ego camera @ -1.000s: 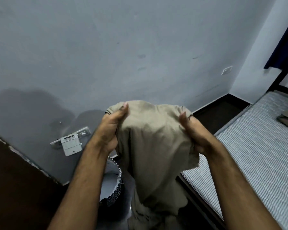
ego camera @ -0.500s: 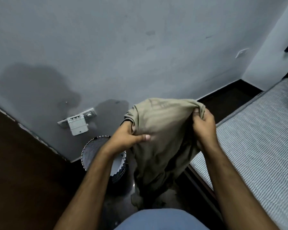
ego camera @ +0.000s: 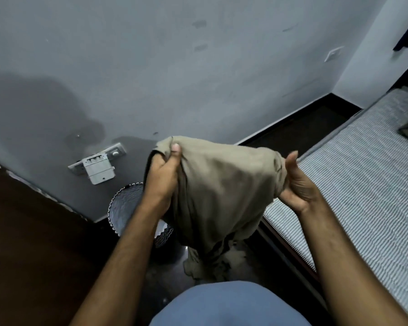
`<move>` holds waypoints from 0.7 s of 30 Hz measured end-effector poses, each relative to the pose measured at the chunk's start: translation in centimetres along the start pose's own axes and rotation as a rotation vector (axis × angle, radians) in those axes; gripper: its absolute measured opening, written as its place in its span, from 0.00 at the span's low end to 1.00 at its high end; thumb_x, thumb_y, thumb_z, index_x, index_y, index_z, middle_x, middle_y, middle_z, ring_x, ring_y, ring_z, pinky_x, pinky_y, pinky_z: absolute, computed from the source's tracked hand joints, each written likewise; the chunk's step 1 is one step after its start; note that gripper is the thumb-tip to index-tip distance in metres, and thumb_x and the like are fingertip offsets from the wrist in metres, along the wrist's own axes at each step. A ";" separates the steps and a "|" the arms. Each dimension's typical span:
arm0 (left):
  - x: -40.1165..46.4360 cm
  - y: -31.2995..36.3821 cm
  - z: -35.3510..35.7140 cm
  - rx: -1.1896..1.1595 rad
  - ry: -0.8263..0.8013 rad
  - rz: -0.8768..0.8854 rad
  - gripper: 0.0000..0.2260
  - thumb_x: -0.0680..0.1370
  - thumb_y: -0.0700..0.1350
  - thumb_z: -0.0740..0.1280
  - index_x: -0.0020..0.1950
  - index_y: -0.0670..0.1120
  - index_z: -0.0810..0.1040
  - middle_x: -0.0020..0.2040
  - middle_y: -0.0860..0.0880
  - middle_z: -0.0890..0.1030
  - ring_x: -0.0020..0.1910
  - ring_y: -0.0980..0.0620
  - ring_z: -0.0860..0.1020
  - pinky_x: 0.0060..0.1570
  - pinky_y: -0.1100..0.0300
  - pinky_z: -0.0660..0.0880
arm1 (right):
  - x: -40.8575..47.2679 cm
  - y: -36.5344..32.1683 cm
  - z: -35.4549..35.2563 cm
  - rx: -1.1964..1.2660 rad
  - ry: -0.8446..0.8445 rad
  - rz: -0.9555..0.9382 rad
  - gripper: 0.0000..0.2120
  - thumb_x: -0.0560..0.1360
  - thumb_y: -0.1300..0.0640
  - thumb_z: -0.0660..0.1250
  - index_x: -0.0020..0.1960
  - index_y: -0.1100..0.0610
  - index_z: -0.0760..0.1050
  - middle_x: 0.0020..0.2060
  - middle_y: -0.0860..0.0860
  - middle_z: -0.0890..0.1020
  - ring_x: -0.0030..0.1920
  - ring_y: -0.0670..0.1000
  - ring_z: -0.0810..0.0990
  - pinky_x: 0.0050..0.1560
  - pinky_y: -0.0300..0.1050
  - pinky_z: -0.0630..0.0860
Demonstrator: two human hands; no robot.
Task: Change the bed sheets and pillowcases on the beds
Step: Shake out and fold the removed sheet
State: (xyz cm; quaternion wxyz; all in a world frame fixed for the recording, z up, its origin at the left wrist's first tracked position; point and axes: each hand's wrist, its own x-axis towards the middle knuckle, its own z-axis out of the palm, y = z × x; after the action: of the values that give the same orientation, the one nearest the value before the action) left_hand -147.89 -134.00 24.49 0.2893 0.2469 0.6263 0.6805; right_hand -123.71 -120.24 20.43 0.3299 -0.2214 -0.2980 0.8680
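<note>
Both hands grasp the khaki cloth [ego camera: 222,191]; left hand [ego camera: 161,177] clenched, right hand [ego camera: 297,187] pinching.

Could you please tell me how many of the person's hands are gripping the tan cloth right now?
2. The left hand grips the tan cloth at its upper left edge; the right hand holds its right edge, beside the striped mattress.

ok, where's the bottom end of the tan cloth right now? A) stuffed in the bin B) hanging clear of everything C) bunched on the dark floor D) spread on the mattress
C: the tan cloth hangs from both hands and its lower end bunches on the dark floor between the bin and the mattress.
</note>
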 end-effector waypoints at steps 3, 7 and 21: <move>-0.1 1.9 0.5 -0.335 -0.107 -0.126 0.09 0.84 0.45 0.62 0.59 0.43 0.79 0.52 0.48 0.85 0.55 0.50 0.83 0.58 0.54 0.80 | -0.6 2.6 -0.5 -0.095 0.013 -0.008 0.27 0.73 0.54 0.74 0.70 0.58 0.74 0.66 0.59 0.78 0.68 0.58 0.75 0.64 0.54 0.76; -0.6 2.4 0.6 -0.330 -0.273 -0.073 0.11 0.82 0.44 0.66 0.64 0.45 0.78 0.59 0.46 0.84 0.61 0.47 0.81 0.60 0.52 0.78 | -0.4 6.5 1.3 -0.411 0.216 0.074 0.23 0.78 0.53 0.69 0.69 0.62 0.73 0.62 0.58 0.82 0.61 0.54 0.82 0.59 0.48 0.80; 2.4 1.2 -3.3 -0.405 -0.161 -0.220 0.17 0.83 0.52 0.58 0.62 0.42 0.78 0.50 0.48 0.87 0.44 0.54 0.85 0.40 0.63 0.81 | 0.8 -0.1 4.5 -0.622 0.290 -0.360 0.23 0.81 0.44 0.61 0.57 0.63 0.81 0.48 0.58 0.84 0.49 0.53 0.81 0.51 0.50 0.77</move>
State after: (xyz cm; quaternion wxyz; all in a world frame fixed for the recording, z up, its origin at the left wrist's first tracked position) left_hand -152.03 -134.70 25.26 0.4542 0.1677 0.4749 0.7348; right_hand -126.78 -121.30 23.62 0.4328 -0.3754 -0.5316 0.6239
